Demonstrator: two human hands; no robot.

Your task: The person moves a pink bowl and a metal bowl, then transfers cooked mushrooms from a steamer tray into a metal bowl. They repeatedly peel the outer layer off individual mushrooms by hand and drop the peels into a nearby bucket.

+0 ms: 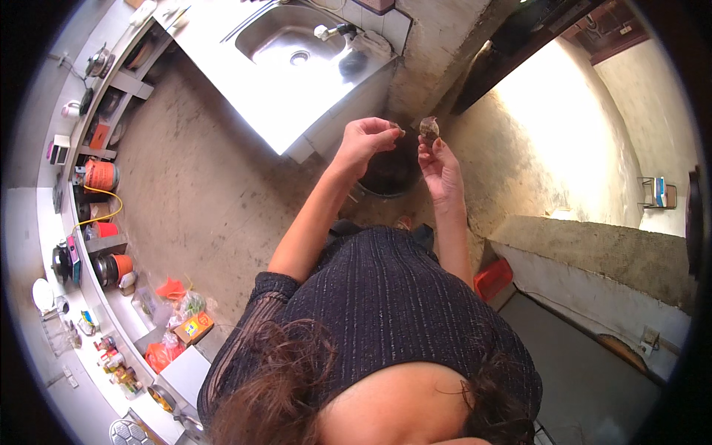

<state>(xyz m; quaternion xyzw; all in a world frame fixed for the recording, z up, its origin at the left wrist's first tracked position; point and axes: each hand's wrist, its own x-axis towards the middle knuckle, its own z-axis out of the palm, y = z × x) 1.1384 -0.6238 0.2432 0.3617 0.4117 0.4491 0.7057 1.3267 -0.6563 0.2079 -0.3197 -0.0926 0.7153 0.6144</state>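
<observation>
My right hand (443, 169) holds up a small, brown, bulb-like piece of produce (429, 128), pinched between thumb and fingers. It has a papery tip at the top and a paler patch; its exact kind is unclear. Just to its left, my left hand (364, 142) pinches a thin brown scrap (397, 129) that looks like peel, apart from the bulb-like piece. Beneath both hands a round black bin (389, 169) stands on the floor, its inside too dark to make out.
Ahead, a white counter (267, 119) with a steel sink (272, 36) and tap (334, 31) juts out. Along the left runs a long shelf-counter with pots, jars and an orange gas cylinder (101, 176). Bags and a cardboard box (193, 328) lie on the floor. A low wall (589, 261) borders the right.
</observation>
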